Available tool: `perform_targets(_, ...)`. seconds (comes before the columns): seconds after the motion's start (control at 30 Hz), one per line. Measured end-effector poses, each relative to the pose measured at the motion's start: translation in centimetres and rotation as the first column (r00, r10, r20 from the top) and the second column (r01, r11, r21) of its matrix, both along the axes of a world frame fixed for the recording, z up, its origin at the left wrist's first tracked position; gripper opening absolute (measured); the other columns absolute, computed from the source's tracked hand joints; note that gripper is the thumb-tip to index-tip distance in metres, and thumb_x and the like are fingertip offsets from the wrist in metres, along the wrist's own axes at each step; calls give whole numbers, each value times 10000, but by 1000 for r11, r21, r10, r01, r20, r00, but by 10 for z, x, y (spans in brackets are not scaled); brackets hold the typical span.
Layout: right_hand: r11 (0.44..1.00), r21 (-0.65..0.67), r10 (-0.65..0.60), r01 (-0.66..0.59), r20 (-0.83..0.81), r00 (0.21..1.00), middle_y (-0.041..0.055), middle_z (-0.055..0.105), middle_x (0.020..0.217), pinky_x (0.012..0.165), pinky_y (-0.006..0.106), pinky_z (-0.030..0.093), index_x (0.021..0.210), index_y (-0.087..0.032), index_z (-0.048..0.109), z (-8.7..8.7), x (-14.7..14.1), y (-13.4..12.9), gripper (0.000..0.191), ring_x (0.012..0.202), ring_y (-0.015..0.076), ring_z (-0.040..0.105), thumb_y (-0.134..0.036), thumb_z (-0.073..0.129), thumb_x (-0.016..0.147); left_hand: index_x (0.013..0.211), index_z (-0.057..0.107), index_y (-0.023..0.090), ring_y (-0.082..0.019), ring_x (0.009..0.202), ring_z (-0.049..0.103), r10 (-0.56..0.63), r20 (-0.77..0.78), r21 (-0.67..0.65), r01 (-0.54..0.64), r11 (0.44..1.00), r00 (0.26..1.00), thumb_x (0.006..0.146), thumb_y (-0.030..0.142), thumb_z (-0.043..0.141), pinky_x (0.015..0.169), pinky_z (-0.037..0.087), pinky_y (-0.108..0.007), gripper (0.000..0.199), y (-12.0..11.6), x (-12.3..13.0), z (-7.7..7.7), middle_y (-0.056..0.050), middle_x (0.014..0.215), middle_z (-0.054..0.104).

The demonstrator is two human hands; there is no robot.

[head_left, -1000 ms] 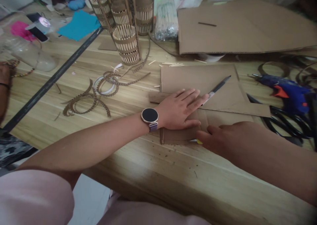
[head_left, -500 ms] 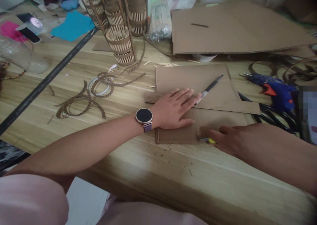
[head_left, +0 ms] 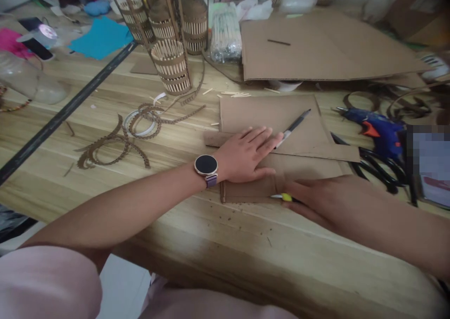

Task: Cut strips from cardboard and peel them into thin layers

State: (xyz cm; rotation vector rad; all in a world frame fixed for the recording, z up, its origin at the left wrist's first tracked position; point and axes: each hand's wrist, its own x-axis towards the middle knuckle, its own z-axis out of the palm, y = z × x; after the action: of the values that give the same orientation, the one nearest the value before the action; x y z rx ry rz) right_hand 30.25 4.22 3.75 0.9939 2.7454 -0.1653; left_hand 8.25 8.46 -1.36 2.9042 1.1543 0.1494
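My left hand [head_left: 248,154] lies flat with fingers spread on a sheet of brown cardboard [head_left: 267,110] and on a narrow cardboard strip [head_left: 316,151] that crosses it. A dark pen [head_left: 297,121] rests on the sheet by the left index fingertip. In my right hand [head_left: 316,195] is a craft knife [head_left: 286,197] with a yellow collar. Its thin blade points left along the sheet's near edge; whether it touches the cardboard I cannot tell. Most of the knife's handle is hidden under the fingers.
A blue glue gun [head_left: 381,129] and black-handled scissors [head_left: 379,166] lie at the right. Curled cardboard strips [head_left: 112,150] are on the left. Behind stand stick-and-cardboard baskets [head_left: 172,68], a bag of sticks [head_left: 226,33] and a large cardboard sheet [head_left: 316,52]. A black bar [head_left: 70,106] runs diagonally.
My right hand has moved left with the craft knife, and more of its blade and yellow collar shows. My left hand stays flat in the same place. The view has shifted slightly.
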Motion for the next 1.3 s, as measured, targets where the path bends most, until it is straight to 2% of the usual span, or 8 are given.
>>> perform_targets(0.03,999,-25,36,-35,28,999,-15,688,689,441,274,267,872,-242,613,-1,-10,-2,185,523,149,629,-353,497,962,1560,211,61,-292,1503,242,2,-1,1,-2,1000,1000,997,595,366,1211,150,-429,792,0,0,0,-206,1609,281)
perform_targets(0.17,995,42,88,-93,114,990,16,698,701,430,288,143,851,-202,608,-8,-37,-4,129,536,168,639,-289,554,930,1560,216,62,-296,1505,237,5,-11,-11,-6,1000,1000,994,605,366,1214,145,-422,799,1,0,0,-200,1614,270)
perform_targets(0.3,987,90,117,-132,153,981,21,690,657,434,295,114,879,-195,618,-13,-39,-4,128,526,189,643,-294,556,929,1561,218,63,-296,1502,244,7,4,-15,-7,1000,1000,984,615,390,1214,152,-420,817,1,1,0,-197,1613,274)
perform_targets(0.53,985,80,136,-150,158,978,18,692,706,438,296,115,834,-200,587,-14,-36,-4,103,553,182,656,-255,561,916,1570,202,74,-279,1514,214,27,-23,-37,-28,999,999,987,608,395,1221,132,-414,814,0,2,3,-186,1625,249)
perform_targets(0.67,979,100,154,-176,198,968,12,669,703,430,299,91,831,-202,583,-9,-41,-6,56,539,182,657,-156,570,860,1571,201,72,-279,1516,208,29,-31,-46,-30,999,999,987,610,394,1220,130,-414,817,0,2,2,-188,1628,240)
perform_targets(0.87,983,82,128,-163,321,938,6,648,651,405,291,79,809,-203,593,6,-54,-9,255,481,169,632,16,537,691,1569,213,78,-299,1513,220,3,2,-44,-3,999,1000,984,621,385,1215,155,-439,816,1,0,1,-203,1621,246)
perform_targets(1.07,998,-11,56,-55,316,947,2,683,660,421,275,100,889,-223,619,7,-36,-4,238,525,199,670,-44,588,736,1571,209,76,-306,1519,197,-14,-35,-48,12,999,999,984,628,375,1224,134,-432,824,1,-1,3,-203,1627,226)
perform_targets(1.3,997,-15,76,-75,270,960,0,653,653,442,288,119,848,-220,605,6,-15,-3,182,491,184,637,-57,544,794,1569,210,67,-301,1518,202,-3,-42,-35,1,999,999,997,599,371,1225,131,-423,798,1,-1,2,-197,1627,230)
